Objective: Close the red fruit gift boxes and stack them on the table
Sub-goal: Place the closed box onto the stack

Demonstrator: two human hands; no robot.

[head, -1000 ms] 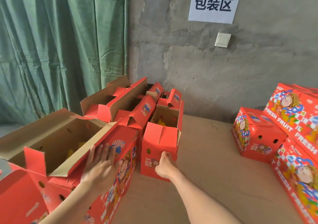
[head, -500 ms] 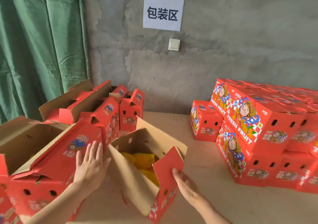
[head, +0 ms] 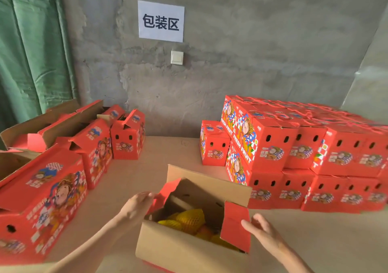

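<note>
The open box [head: 184,251] sits on the desk [head: 168,151] right in front of you, between your two grips. Its long flaps stand up, and you can see yellow fruit [head: 189,220] in net sleeves inside.

Your left grip [head: 136,206] is at the box's left end. Its fingers bend onto the edge of the small red flap [head: 165,193] there, but you cannot tell if they pinch it.

Your right grip [head: 264,233] is at the box's right end. Its fingers are spread and fairly straight. They lie against the outside of the other red flap [head: 235,228], which stands up.

To your right, well apart from the open box, the closed red boxes [head: 294,146] sit in a pile two high by the wall. To your left, more red boxes [head: 52,188] stand in a row, most with their flaps up.
</note>
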